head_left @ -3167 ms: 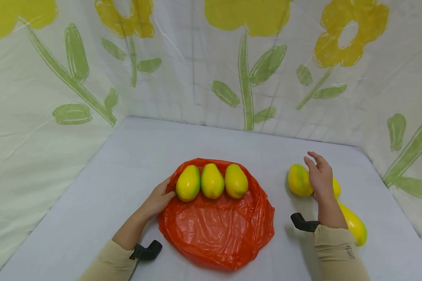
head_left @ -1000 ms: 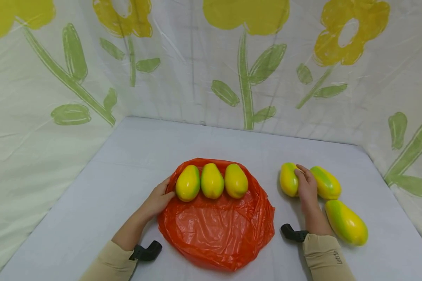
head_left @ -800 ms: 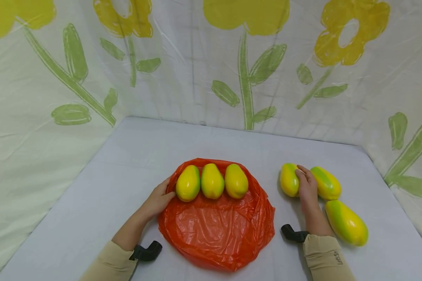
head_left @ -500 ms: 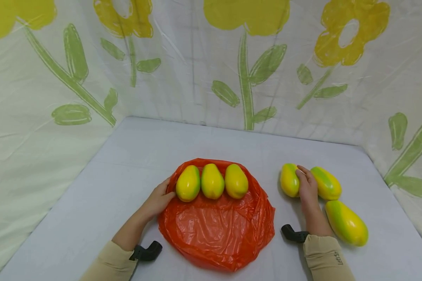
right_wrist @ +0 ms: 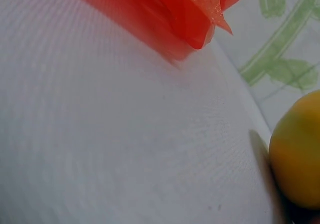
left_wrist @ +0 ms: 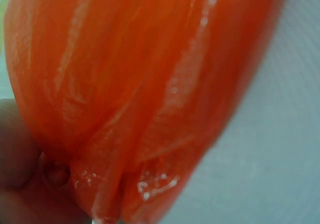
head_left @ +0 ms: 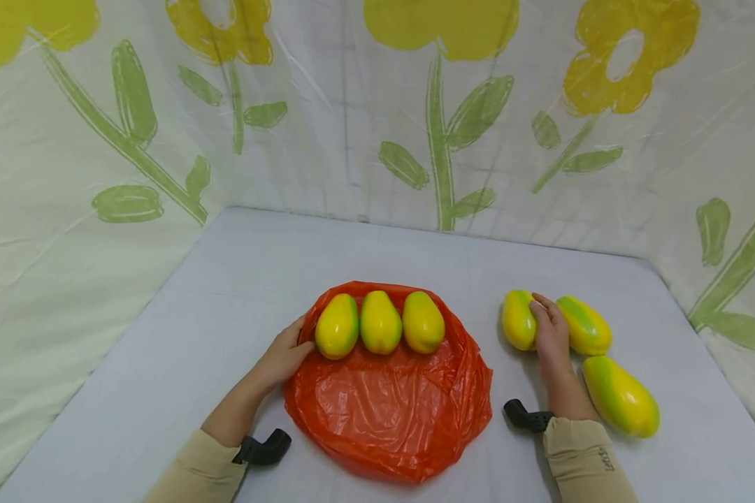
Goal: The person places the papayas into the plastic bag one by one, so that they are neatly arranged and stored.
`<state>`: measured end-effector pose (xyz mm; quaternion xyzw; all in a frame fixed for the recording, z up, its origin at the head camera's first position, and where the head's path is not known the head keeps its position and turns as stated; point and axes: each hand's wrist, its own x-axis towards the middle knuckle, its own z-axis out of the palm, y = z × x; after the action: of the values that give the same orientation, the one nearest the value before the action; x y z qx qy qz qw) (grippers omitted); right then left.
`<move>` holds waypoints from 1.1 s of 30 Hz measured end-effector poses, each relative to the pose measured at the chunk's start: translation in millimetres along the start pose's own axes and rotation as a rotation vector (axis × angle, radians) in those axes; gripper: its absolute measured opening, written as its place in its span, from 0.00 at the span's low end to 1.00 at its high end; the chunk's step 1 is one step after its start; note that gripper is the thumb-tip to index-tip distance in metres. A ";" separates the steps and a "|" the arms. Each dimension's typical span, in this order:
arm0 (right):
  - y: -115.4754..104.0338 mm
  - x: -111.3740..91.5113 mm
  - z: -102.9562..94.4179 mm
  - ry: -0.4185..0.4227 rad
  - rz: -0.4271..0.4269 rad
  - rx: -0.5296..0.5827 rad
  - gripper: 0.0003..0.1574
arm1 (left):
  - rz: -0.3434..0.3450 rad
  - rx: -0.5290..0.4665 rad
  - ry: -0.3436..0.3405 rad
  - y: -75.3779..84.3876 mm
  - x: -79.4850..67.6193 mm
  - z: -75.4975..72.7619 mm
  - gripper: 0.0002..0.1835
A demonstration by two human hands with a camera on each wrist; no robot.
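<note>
In the head view a red plastic bag (head_left: 380, 412) lies spread in a rounded heap, its mouth wide. Three yellow-green papayas, the left one (head_left: 336, 327), the middle one (head_left: 380, 325) and the right one (head_left: 423, 323), sit in a row along its far side. My left hand (head_left: 283, 356) grips the bag's left edge; in the left wrist view the thumb and fingers meet at the gathered film. Off to the right, my right hand (head_left: 550, 335) holds another papaya (head_left: 518, 321) from its right side. That papaya (right_wrist: 299, 149) shows at the right border of the right wrist view.
Two more papayas lie to the right of my right hand, one farther back (head_left: 584, 327) and one nearer (head_left: 621, 398). A white-covered table (head_left: 182, 335) carries everything. Behind it hangs a white curtain (head_left: 327, 140) with painted yellow flowers.
Since the oldest frame my right hand has come down and taken hold of the leftmost loose papaya, which shifted slightly left. Over the last second both hands have stayed still.
</note>
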<state>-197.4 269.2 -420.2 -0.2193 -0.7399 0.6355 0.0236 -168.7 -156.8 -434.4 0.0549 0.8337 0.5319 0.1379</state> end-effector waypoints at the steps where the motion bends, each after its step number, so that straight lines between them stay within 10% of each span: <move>1: -0.3 0.1 0.3 0.004 0.001 0.002 0.34 | 0.003 0.001 0.001 0.0 0.1 -0.1 0.32; 18: -25.8 -26.3 19.7 0.025 0.042 0.522 0.31 | 0.007 0.018 0.003 0.0 0.8 -0.9 0.32; 33: -66.8 -100.3 75.3 -0.228 -0.086 0.582 0.27 | 0.021 0.013 -0.001 -0.4 0.7 -0.6 0.32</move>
<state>-150.2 157.2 -346.6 -0.0994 -0.5335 0.8395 0.0292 -169.6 -157.3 -434.7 0.0646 0.8364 0.5280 0.1323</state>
